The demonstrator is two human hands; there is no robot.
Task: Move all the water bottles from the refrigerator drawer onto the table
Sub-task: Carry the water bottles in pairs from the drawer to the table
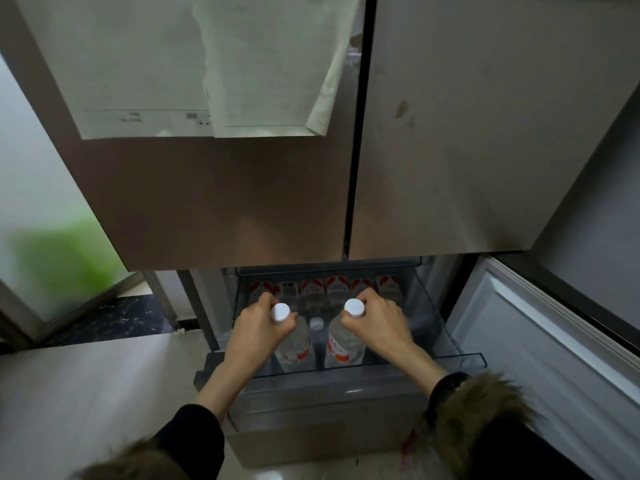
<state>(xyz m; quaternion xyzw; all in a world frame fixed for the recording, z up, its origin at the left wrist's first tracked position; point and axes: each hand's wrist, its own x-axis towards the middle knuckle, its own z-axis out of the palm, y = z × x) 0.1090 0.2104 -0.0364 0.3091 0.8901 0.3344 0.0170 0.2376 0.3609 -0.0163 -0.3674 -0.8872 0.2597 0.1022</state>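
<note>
1. Two bottles are held by the neck, one in each hand: the left hand (258, 329) is curled round the neck of the left bottle (294, 344) just under its white cap, and the right hand (375, 325) is wrapped the same way round the right bottle (346, 344).
2. The refrigerator (242, 202) is seen from above, its upper doors closed and papers (207, 71) stuck to the left one.
3. The drawer (464, 358) is pulled out below them, and both gripped bottles stand upright near its front wall.
4. A row of bottles (329, 289) is laid along the back of the drawer, and a third capped bottle (316, 323) stands between the two held.
5. For a clean lift, it is judged that both bottles should be drawn straight up until the drawer's front wall is cleared, with the fingers kept tight beneath the caps so the necks cannot slip.
6. The middle bottle should be left unknocked.
</note>
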